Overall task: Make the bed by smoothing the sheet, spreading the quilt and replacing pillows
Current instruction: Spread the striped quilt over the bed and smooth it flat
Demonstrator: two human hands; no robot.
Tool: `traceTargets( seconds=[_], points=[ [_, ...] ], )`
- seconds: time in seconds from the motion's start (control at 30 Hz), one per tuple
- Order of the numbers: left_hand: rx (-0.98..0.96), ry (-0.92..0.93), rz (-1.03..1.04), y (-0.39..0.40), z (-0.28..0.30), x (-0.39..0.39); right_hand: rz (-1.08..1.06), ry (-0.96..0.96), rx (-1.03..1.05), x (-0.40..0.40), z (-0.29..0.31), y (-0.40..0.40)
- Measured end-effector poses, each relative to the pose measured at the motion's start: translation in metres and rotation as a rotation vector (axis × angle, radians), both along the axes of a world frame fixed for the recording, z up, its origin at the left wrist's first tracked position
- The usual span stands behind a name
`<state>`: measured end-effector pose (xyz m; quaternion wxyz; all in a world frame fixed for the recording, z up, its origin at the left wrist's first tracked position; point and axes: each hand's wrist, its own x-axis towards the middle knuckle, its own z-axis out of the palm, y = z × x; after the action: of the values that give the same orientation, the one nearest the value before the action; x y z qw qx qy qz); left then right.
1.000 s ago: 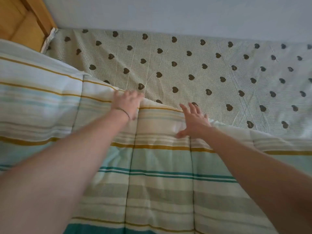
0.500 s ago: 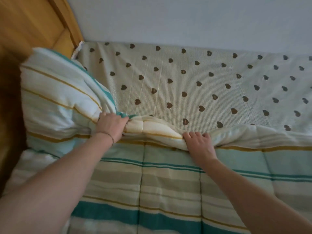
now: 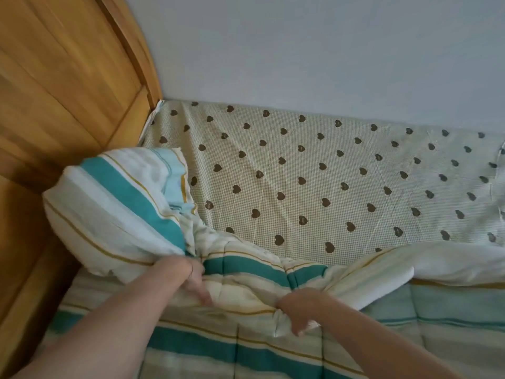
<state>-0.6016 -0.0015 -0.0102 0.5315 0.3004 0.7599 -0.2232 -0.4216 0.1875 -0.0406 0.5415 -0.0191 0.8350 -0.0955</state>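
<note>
A striped quilt (image 3: 246, 348) in teal, cream and mustard covers the near half of the bed, its far edge bunched and folded back toward me. My left hand (image 3: 195, 280) grips that bunched edge next to a raised hump of quilt (image 3: 114, 212) at the left. My right hand (image 3: 299, 310) grips a fold of the same edge a little to the right. Beyond the quilt lies the flat sheet (image 3: 328, 173), pale check with dark hearts. No pillow is in view.
A wooden headboard (image 3: 62, 91) rises along the left side. A plain pale wall (image 3: 314, 50) runs along the far side of the bed, right against the sheet's edge.
Both hands went from lying flat on the quilt's edge to gripping it, and have pulled it toward me. More sheet shows and the quilt bunches up at the left.
</note>
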Motion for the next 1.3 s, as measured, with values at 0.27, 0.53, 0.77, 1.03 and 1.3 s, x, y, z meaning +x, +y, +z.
traceTargets(
  seconds=[0.27,0.53,0.77,1.03,1.3],
  points=[
    [0.601,0.307,-0.109,0.072,-0.049,-0.020,-0.090,-0.102,-0.050,-0.012,-0.025,0.011],
    [0.306,0.387,-0.018,0.040,-0.106,-0.009,-0.678,0.569,0.203,-0.042,-0.042,0.091],
    [0.328,0.463,-0.205,0.051,-0.089,-0.003,-0.430,0.202,0.218,-0.020,-0.069,0.074],
    [0.780,0.752,0.107,0.103,0.015,-0.091,-0.613,0.756,0.284,-0.113,0.068,0.165],
    [1.167,0.983,0.172,0.188,0.125,-0.144,-0.595,1.327,0.638,-0.163,0.181,0.241]
  ],
)
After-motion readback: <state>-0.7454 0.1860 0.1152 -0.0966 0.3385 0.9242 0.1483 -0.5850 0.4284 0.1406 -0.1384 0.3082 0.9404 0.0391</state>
